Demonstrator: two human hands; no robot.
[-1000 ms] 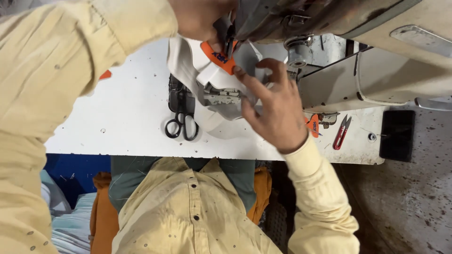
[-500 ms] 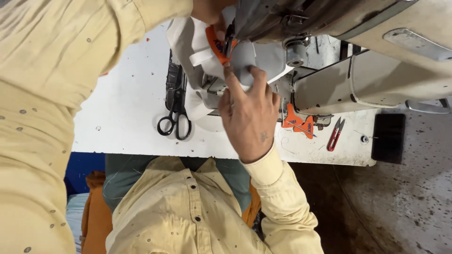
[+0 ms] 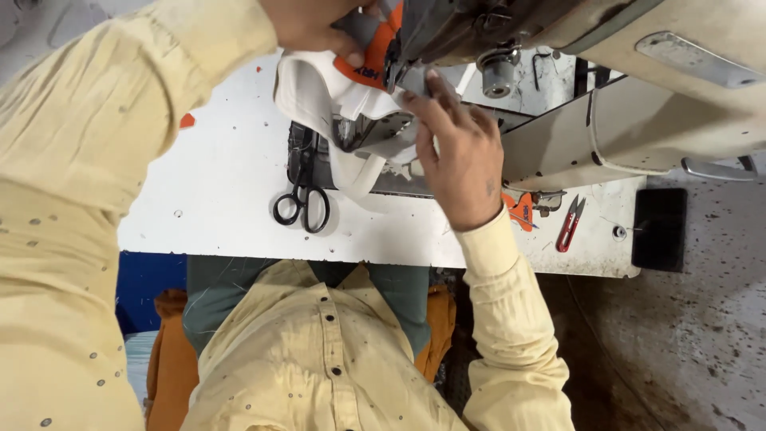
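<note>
- Feeding white and orange cloth [image 3: 351, 88] under the sewing machine [image 3: 558, 48] head, above the tabletop [image 3: 215, 199].
- Left hand [image 3: 307, 24] pinches the cloth's top edge; right hand [image 3: 459, 152], fingers spread, presses it flat.
- Cloth looks light, limp, prone to bunching; best held at edges.
- Scissors [image 3: 303, 191] lie beside.

orange printed label [image 3: 369, 57], perhaps, on white fabric [image 3: 307, 92]

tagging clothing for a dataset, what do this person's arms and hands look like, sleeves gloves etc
Both arms are in long pale yellow shirt sleeves dotted with small dark specks. The right sleeve ends in a buttoned-style cuff at the wrist. The left hand and right hand are bare, with no gloves; no rings or watch show.
</note>
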